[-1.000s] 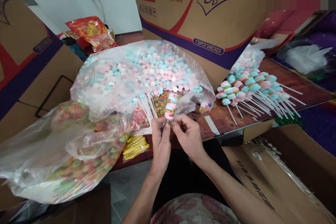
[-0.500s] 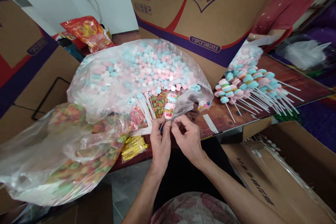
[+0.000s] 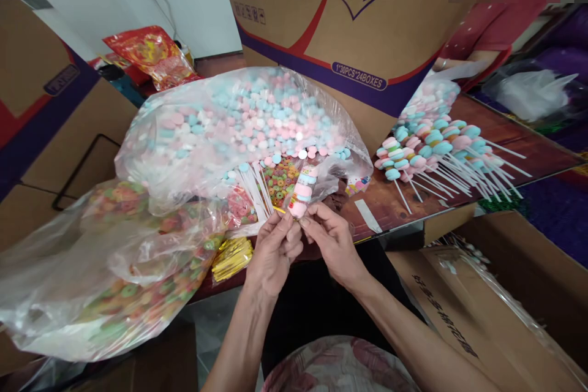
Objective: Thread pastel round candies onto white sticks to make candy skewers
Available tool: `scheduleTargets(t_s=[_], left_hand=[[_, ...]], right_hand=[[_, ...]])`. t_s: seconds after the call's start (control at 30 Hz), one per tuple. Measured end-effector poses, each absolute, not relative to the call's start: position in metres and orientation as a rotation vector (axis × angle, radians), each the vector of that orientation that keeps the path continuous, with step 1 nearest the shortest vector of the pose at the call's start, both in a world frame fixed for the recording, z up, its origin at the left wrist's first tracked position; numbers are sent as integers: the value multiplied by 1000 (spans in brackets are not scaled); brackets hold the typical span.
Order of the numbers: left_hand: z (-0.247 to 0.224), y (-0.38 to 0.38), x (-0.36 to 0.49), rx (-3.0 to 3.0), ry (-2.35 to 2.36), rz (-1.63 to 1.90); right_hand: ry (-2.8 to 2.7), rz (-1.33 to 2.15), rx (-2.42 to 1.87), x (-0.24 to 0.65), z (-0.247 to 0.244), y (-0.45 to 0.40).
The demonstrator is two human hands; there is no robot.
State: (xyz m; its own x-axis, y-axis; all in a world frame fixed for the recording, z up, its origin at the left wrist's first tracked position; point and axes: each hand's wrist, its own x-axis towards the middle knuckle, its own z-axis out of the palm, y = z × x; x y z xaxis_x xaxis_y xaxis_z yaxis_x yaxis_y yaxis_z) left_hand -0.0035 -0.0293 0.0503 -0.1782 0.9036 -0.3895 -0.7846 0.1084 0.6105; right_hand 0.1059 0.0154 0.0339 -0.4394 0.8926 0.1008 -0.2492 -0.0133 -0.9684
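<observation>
Now the wrapped candy stick [image 3: 303,191] tilts right, where a moment ago it stood upright. Both the left hand [image 3: 272,251] and right hand [image 3: 334,244] pinch its lower end, just near the big bag of candies [image 3: 239,128].

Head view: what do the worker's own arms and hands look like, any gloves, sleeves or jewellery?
Both the left hand and the right hand are bare: no gloves, rings or watch show. The forearms are uncovered, with no sleeve in view. A pink floral-patterned garment shows at the bottom edge.
</observation>
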Motion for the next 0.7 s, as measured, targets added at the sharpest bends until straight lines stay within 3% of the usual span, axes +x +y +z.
scheduleTargets(t_s=[0.23,0.5,0.6,0.7], left_hand=[[58,-36,-6,208,774,1228],[40,-35,16,656,1272,1612],[37,-37,15,717,1283,1576],[38,-34,12,529,1158,1530]], right_hand=[[-1749,1582,-522,130,43,35],[-2003,1015,-830,124,45,24],[-1922,1200,-878,126,51,24],[-1660,1651,-896,130,54,26]])
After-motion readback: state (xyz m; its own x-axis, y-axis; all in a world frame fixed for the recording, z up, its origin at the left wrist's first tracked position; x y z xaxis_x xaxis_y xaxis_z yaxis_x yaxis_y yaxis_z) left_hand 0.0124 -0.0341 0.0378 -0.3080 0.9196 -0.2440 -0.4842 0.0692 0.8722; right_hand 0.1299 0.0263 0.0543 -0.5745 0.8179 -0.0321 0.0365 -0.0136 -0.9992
